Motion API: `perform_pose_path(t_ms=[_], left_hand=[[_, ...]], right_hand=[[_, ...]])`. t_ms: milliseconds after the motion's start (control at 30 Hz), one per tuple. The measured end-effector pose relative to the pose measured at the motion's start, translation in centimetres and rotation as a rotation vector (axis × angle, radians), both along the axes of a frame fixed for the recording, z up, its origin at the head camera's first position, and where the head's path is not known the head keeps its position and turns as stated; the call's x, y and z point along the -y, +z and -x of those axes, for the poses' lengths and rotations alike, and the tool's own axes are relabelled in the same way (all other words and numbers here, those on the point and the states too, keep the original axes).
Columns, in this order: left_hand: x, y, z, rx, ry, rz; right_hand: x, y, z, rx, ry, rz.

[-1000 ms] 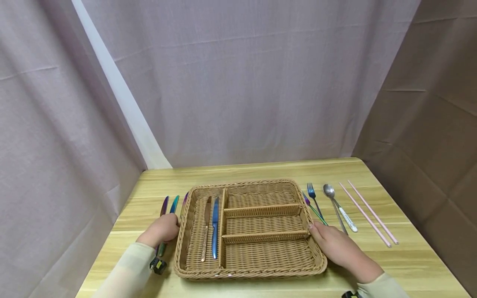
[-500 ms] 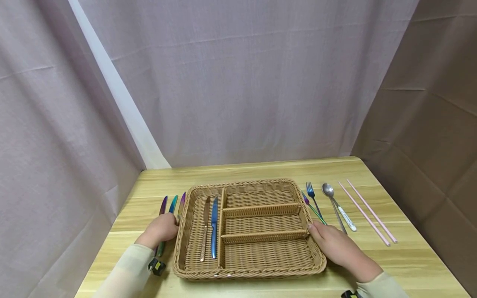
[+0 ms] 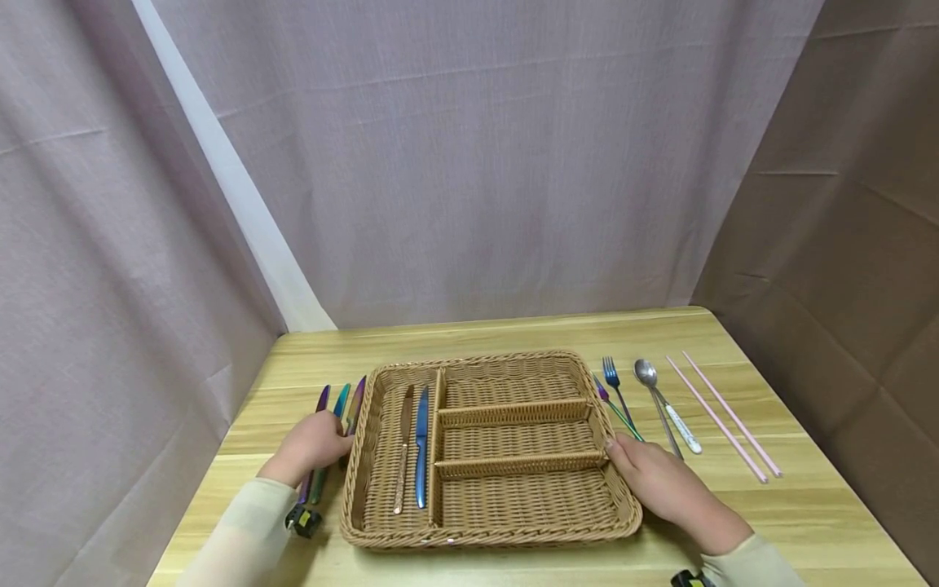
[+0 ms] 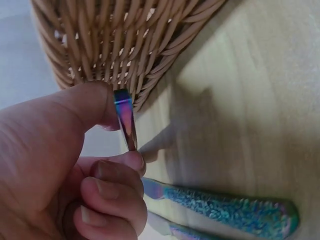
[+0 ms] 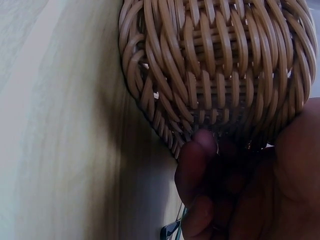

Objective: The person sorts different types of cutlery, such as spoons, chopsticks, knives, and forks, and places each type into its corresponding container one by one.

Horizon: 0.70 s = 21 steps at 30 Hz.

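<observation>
My left hand [image 3: 314,444] is just left of the wicker cutlery tray [image 3: 528,538], pinching a purple-and-gold iridescent table knife [image 4: 125,112] between thumb and index finger. In the left wrist view the knife's handle end points toward the camera, above the table. Two more iridescent knives lie beside that hand, one purple-bladed [image 3: 324,398], one teal-bladed [image 3: 341,399]. My right hand [image 3: 660,481] grips the tray's right side, thumb at the rim and fingers curled under the outer wall. In the tray's left compartment lie a copper-coloured knife [image 3: 403,448] and a blue knife [image 3: 421,448].
Right of the tray lie a rainbow-coloured fork [image 3: 619,414], a blue fork [image 3: 612,375], a metal spoon [image 3: 660,408], a spoon with a patterned white handle [image 3: 682,430] and two pink chopsticks [image 3: 722,420]. Curtains stand behind the wooden table [image 3: 513,330] and at both sides.
My left hand has shifted slightly left and up with the knife between its fingers, showing more of that blade beside the tray. My right hand and the tray have stayed put.
</observation>
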State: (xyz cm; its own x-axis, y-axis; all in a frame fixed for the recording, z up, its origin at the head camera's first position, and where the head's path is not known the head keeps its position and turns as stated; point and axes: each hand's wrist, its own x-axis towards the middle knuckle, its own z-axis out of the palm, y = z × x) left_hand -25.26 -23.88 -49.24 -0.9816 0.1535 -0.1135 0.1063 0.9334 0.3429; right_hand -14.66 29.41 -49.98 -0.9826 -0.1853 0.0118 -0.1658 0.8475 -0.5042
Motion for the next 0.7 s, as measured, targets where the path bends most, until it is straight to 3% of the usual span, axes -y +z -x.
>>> perform_pose_path(t_ms=[367, 700], left_hand=[[0.6, 1.6, -0.1, -0.004, 0.013, -0.052], [0.4, 3.7, -0.5, -0.082, -0.027, -0.055]], right_hand=[[0.0, 0.0, 0.1, 0.019, -0.005, 0.000], [0.0, -0.1, 0.2, 0.032, -0.010, 0.003]])
